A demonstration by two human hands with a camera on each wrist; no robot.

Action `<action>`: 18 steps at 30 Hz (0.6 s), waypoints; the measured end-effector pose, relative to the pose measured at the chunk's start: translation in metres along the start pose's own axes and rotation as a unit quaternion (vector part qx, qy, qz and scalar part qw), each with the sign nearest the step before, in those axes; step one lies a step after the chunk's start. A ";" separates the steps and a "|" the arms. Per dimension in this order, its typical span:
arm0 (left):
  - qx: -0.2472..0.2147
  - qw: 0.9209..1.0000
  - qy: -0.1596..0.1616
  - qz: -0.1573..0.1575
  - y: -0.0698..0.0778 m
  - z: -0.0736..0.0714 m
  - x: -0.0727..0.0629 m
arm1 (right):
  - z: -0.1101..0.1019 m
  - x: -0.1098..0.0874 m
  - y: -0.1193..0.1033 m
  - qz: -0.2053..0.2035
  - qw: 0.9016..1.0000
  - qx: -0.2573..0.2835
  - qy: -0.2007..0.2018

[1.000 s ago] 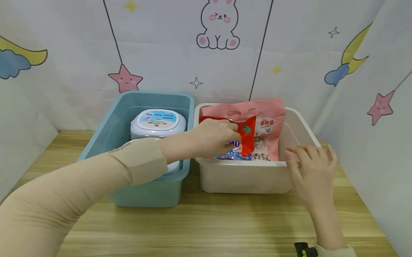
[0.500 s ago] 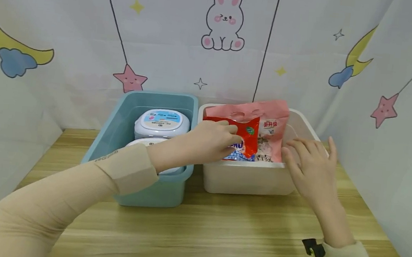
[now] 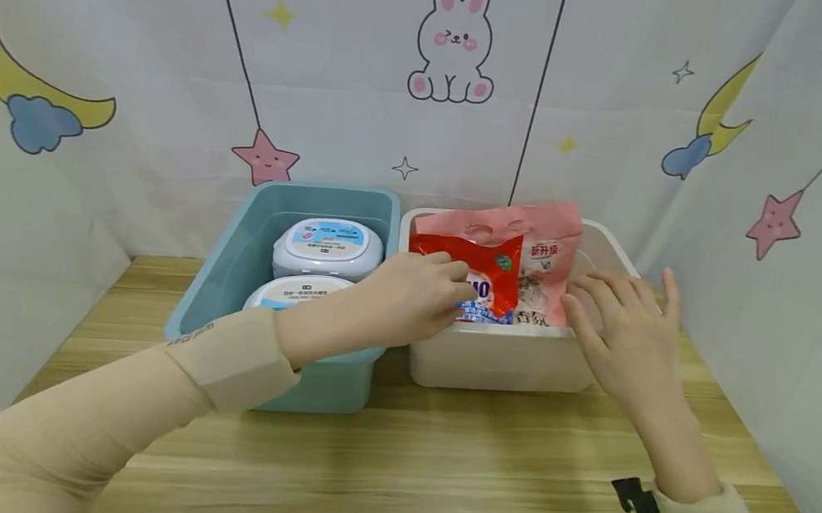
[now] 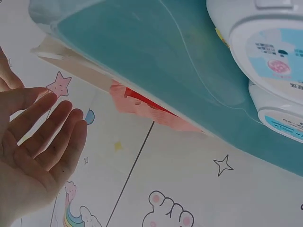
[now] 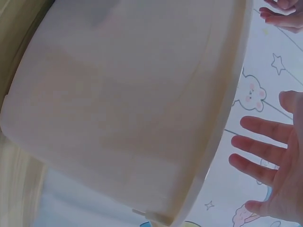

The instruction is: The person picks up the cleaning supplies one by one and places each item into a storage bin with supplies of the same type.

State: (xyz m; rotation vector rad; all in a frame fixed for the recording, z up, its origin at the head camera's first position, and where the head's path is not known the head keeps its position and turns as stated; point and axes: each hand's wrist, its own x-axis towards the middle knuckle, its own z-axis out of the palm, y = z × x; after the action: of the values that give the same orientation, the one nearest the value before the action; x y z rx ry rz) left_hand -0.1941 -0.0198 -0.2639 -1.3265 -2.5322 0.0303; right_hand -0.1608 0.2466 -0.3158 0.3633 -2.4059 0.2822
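Observation:
In the head view, my left hand (image 3: 409,302) is over the left front rim of the white bin (image 3: 498,362), overlapping a red detergent bag (image 3: 482,256). The left wrist view shows its fingers loosely bent, with nothing between them. Behind the red bag stands a pink bag (image 3: 559,239) with a handle cutout, rising above the rim. At the bin's right front corner is my right hand (image 3: 624,337). Its fingers (image 5: 262,151) are spread and hold nothing in the right wrist view.
Left of the white bin, a blue-green bin (image 3: 340,391) holds two white lidded tubs with blue labels, a rear tub (image 3: 329,252) and a front tub (image 3: 295,288). Both bins stand on a wooden table (image 3: 447,486) before a printed curtain (image 3: 355,75).
My left hand has drawn slightly left from the red bag, so more of its print shows. The right hand stays near the bin's corner. The head view has shifted slightly.

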 end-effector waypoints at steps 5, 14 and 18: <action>0.004 1.000 0.004 -0.013 0.002 -0.003 -0.004 | -0.004 0.001 -0.004 -0.001 1.000 -0.008 -0.014; -0.012 0.999 0.016 -0.048 -0.001 -0.011 -0.015 | -0.008 0.004 -0.012 -0.012 1.000 -0.019 -0.018; -0.026 0.997 0.033 -0.060 -0.004 -0.015 -0.024 | -0.009 0.006 -0.015 -0.018 0.999 -0.017 -0.022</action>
State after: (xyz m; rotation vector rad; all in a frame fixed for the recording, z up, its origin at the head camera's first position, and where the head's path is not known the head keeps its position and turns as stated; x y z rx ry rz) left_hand -0.1800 -0.0429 -0.2544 -1.1720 -2.5675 -0.1015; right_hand -0.1544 0.2340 -0.3037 0.3991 -2.4417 0.2184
